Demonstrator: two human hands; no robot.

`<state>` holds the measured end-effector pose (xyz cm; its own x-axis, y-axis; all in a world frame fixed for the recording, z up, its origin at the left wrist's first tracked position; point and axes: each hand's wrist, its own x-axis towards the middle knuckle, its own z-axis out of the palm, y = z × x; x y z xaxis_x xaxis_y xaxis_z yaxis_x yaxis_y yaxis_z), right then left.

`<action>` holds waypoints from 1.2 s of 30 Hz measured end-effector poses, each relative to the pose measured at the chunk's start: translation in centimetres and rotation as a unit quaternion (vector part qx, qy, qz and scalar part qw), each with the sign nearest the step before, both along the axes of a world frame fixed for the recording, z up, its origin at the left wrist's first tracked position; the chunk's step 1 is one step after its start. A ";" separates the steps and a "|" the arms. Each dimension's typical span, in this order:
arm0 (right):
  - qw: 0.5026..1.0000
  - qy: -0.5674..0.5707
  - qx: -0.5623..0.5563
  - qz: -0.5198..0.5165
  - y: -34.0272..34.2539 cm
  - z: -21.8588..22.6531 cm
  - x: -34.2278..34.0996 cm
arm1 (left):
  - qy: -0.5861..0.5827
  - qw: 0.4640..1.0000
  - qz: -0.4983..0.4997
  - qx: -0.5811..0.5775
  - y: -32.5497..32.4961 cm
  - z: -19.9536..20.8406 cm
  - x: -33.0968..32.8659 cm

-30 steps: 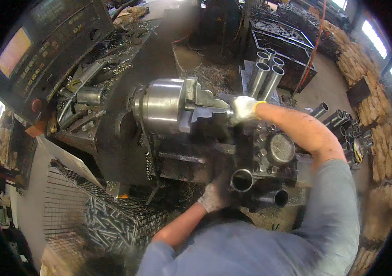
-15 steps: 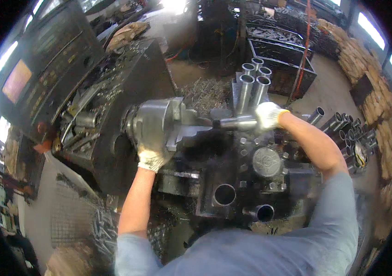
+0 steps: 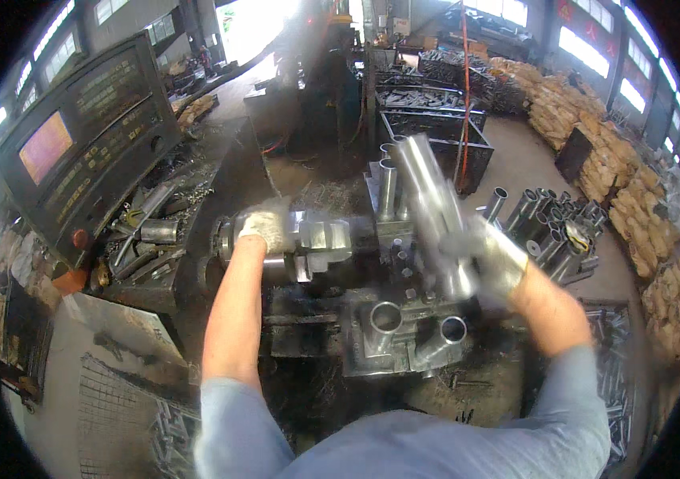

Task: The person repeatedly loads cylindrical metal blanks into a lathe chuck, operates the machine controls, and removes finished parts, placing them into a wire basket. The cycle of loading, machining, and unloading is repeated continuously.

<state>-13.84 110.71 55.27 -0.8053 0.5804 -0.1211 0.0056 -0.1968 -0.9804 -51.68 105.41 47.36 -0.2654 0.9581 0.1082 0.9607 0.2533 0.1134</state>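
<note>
My gloved right hand (image 3: 503, 259) grips a shiny metal tube (image 3: 429, 188), which is tilted and smeared by motion. The tube hangs over the machine bed, its upper end leaning left and away from me. On the left, my gloved left hand (image 3: 266, 227) is curled over the top of the lathe chuck (image 3: 277, 265); its fingertips are blurred. Bright stepped jaws (image 3: 324, 237) stick out from the chuck toward the right, with no tube seen between them. Several tubes (image 3: 387, 190) stand upright on a block behind the held one.
Two open-ended tubes (image 3: 386, 319) sit in a near fixture. A control panel (image 3: 76, 128) with a lit screen stands at left. More tubes (image 3: 547, 219) are stacked at right, before piled sacks (image 3: 595, 160). Dark metal bins (image 3: 436, 140) stand farther back.
My right hand has swung the tube away from the chuck, to the right and toward me, tilting it up. My left hand has shifted from the chuck's near side onto its top. The view has tilted up.
</note>
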 end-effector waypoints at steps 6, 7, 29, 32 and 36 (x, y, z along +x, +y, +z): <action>0.992 -0.113 0.039 -0.030 -11.9 -4.3 0.9 | -0.720 0.588 -0.291 0.224 -10.6 -3.1 9.9; 0.992 -0.125 0.008 -0.029 -13.2 -5.2 0.7 | -0.345 0.825 -0.339 0.292 -11.5 -2.9 10.6; 0.954 -0.234 0.159 -0.099 -18.1 -17.7 1.0 | -0.392 0.847 -0.117 0.339 -13.2 -13.4 18.7; 0.963 -0.236 0.109 -0.075 -17.8 -17.9 1.2 | -0.517 0.796 -0.124 0.290 -13.2 -14.1 18.9; 0.941 -0.275 0.177 -0.088 -17.4 -19.0 0.9 | -0.518 0.819 -0.050 0.240 -13.7 -14.5 18.8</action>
